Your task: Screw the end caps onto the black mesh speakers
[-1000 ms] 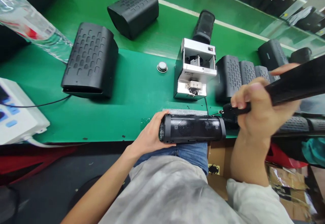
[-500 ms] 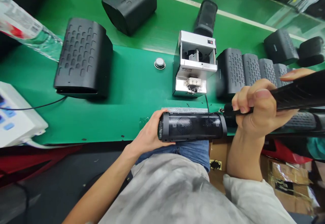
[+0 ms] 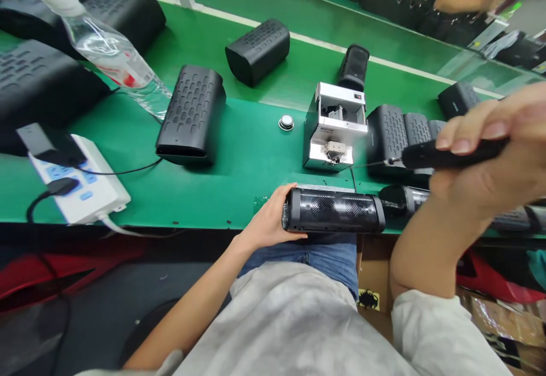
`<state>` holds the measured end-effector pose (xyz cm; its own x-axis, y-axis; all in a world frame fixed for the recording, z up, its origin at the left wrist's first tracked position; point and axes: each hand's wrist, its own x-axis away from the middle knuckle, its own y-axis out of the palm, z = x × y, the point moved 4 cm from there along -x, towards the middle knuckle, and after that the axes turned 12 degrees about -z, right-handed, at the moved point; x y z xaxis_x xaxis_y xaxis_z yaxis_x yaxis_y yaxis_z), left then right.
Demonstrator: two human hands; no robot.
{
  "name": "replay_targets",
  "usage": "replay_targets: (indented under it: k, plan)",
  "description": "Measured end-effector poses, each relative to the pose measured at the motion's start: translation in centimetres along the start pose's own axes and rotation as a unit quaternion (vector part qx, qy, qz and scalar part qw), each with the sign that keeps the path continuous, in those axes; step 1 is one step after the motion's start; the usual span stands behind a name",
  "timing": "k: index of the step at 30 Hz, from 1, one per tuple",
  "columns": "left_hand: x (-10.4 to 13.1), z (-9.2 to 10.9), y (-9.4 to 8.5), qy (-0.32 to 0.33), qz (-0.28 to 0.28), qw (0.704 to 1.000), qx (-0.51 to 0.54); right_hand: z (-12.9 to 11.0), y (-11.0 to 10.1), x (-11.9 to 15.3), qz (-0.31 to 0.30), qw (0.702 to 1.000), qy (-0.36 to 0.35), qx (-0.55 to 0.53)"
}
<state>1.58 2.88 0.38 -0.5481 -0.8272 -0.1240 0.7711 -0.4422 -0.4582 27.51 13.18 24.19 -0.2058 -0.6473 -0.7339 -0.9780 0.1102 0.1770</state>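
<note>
Speaker [image 3: 336, 211] in left hand [image 3: 273, 219] (black tool [image 3: 426, 155] in right hand [image 3: 490, 180])

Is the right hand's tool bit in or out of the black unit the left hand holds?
Out: the thin bit points toward the silver machine, with green mat showing between it and the black unit.

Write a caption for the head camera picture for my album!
At a green bench, the left hand holds a black grille-fronted unit; the right hand holds a black-handled tool.
</note>
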Motion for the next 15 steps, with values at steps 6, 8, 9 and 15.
replay_targets:
  k: [6,8,9,15]
  plan:
    - [0.1,-0.2,0.0,-0.011,-0.004,1.000,-0.002,4.1,5.6,-0.1,-0.084,0.992,-0.088,0.022]
    - [0.1,-0.3,0.1,-0.013,-0.003,1.000,0.000,5.0,6.0,0.0,-0.098,0.991,-0.073,0.046]
    - [0.1,-0.3,0.1,-0.013,-0.002,1.000,0.000,5.2,6.0,0.0,-0.100,0.991,-0.067,0.054]
    - [0.1,-0.2,0.1,-0.010,0.000,1.000,-0.002,5.9,5.5,0.1,-0.106,0.991,-0.007,0.075]
